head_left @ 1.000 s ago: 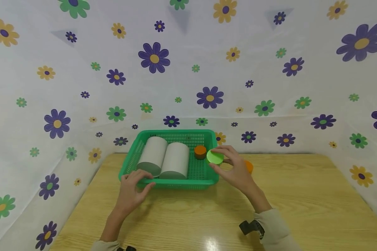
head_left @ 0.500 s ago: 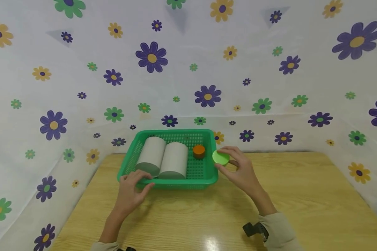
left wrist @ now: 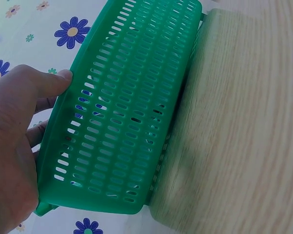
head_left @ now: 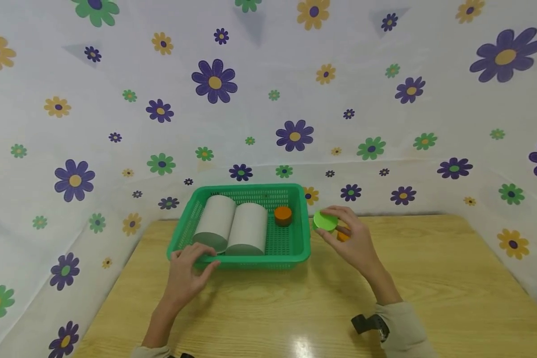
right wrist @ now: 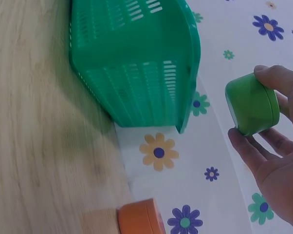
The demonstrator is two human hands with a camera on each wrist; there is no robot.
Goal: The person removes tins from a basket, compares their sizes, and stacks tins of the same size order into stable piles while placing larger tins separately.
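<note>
My left hand (head_left: 188, 271) grips the front rim of a green plastic basket (head_left: 259, 259) near its left corner. In the left wrist view, the thumb lies on the outer side of the basket wall (left wrist: 112, 112) and the fingers go behind the rim. Off the basket's right side, my right hand (head_left: 358, 243) pinches a small round green lidded container (head_left: 325, 222) between thumb and fingers. The right wrist view has this green container (right wrist: 248, 105) held above table height, apart from the basket. An orange container (head_left: 343, 235) stands behind the right hand, partly hidden.
Inside the basket two white cylinders (head_left: 216, 219) lie side by side on the left. Another small orange container (head_left: 283, 216) stands at its back right. The wooden table (head_left: 429, 278) backs onto a flower-print cloth (head_left: 385, 99).
My right hand has moved right with the green container, from over the basket's right rim to outside it. The left hand stays on the front rim.
</note>
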